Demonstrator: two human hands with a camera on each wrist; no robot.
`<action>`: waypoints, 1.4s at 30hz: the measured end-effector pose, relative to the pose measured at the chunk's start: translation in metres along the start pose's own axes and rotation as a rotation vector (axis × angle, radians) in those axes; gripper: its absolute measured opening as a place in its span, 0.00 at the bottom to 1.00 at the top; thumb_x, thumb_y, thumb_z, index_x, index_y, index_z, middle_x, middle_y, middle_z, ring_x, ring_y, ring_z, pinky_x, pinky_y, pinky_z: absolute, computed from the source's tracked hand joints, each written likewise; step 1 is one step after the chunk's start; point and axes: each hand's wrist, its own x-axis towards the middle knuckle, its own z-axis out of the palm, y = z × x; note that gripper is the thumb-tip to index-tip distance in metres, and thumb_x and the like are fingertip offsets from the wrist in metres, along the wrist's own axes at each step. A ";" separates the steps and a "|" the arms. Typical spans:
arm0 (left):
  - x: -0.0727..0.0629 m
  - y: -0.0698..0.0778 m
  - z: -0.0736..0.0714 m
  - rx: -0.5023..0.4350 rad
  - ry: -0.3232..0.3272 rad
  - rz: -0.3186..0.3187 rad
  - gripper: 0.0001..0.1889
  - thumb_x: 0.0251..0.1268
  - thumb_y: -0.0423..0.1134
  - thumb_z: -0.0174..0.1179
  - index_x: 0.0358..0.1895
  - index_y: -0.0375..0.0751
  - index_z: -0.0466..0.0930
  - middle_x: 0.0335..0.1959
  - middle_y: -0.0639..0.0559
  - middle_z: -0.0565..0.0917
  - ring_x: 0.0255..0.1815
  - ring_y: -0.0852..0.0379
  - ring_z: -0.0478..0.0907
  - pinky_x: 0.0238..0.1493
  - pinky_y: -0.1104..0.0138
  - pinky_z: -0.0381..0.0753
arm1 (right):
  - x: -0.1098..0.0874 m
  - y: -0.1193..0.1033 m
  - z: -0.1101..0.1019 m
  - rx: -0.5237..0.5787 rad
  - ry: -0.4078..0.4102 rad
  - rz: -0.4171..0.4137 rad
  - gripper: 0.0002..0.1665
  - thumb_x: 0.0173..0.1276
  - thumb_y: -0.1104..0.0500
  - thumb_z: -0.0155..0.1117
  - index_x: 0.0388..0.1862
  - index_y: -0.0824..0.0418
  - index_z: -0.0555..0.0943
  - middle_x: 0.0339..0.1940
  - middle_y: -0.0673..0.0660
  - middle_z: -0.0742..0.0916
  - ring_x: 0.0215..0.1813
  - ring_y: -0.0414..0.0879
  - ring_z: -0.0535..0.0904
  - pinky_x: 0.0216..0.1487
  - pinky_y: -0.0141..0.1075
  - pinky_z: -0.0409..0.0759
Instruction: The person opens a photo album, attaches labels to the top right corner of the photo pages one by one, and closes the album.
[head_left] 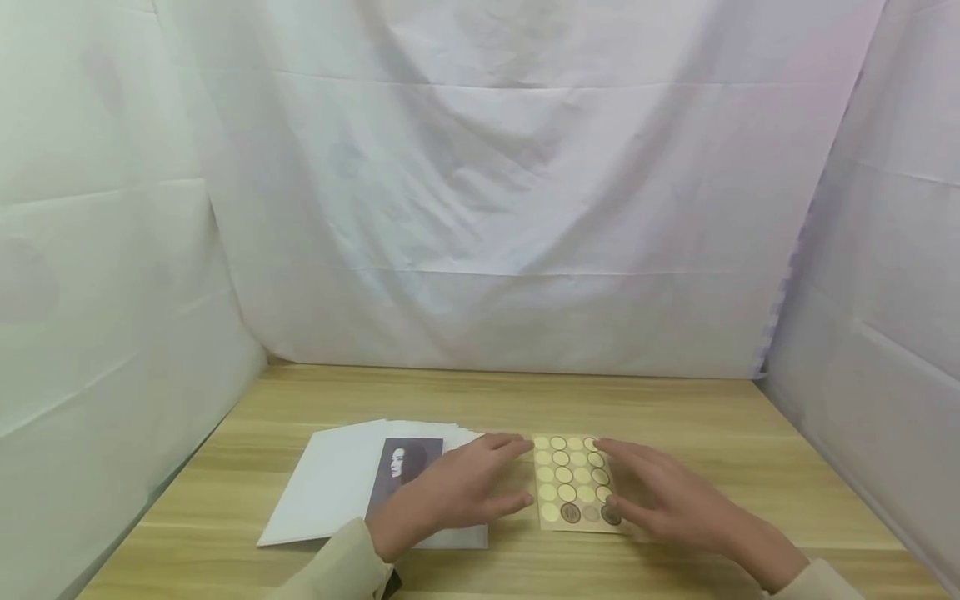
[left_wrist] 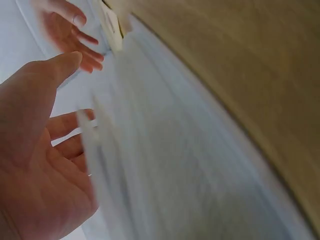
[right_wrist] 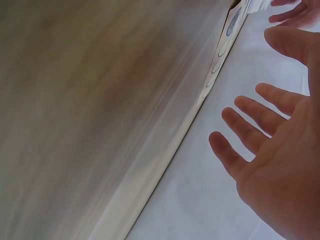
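Observation:
A sheet of round gold stickers (head_left: 576, 477), several of them dark or outlined, lies on the table between my hands. My left hand (head_left: 459, 490) hovers at its left edge, fingers extended and thumb apart, with nothing gripped. Over the sheet's right edge, my right hand (head_left: 667, 502) is held with spread fingers; the right wrist view shows its bare palm and straight fingers. Beneath and left of my left hand is a stack of white envelopes (head_left: 327, 479). A dark card with a portrait (head_left: 382, 477) rests on them, partly hidden by that hand.
The wooden table (head_left: 675, 408) carries all of this. White cloth (head_left: 480, 208) hangs behind it and along both sides. The envelopes fan out slightly at the left, their near edges raised a little.

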 end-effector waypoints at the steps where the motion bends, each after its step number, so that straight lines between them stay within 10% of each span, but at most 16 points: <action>1: 0.001 0.001 0.002 0.003 -0.007 -0.004 0.34 0.77 0.59 0.65 0.80 0.51 0.72 0.77 0.52 0.79 0.76 0.52 0.79 0.70 0.57 0.85 | -0.001 0.000 0.000 0.000 -0.002 0.002 0.42 0.72 0.45 0.77 0.81 0.52 0.73 0.76 0.53 0.83 0.73 0.55 0.82 0.69 0.58 0.84; 42: 0.025 -0.012 0.015 0.085 -0.174 -0.084 0.44 0.71 0.71 0.63 0.79 0.45 0.73 0.78 0.46 0.78 0.77 0.47 0.77 0.74 0.52 0.82 | 0.005 0.003 0.008 0.136 -0.197 0.105 0.53 0.76 0.30 0.66 0.83 0.65 0.68 0.83 0.66 0.74 0.82 0.66 0.71 0.80 0.66 0.70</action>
